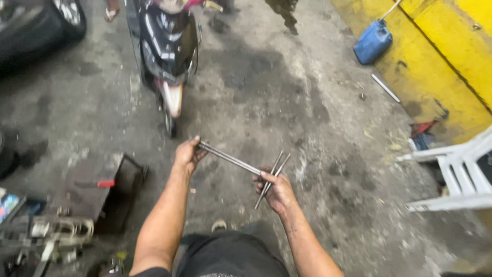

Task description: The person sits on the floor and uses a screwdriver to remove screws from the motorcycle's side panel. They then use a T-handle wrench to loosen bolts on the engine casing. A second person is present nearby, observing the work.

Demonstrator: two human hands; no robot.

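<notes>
Gripping one end of the long metal rods (pixel 229 158), your left hand (pixel 187 153) pinches them while your right hand (pixel 277 192) clasps the far end plus two shorter rods (pixel 273 177) crossing it above the concrete floor (pixel 287 102).

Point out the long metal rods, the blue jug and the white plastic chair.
Long metal rods (pixel 230 159), head view, mid-length.
Blue jug (pixel 372 42), head view, middle of body.
White plastic chair (pixel 458 177), head view, slatted side.
</notes>
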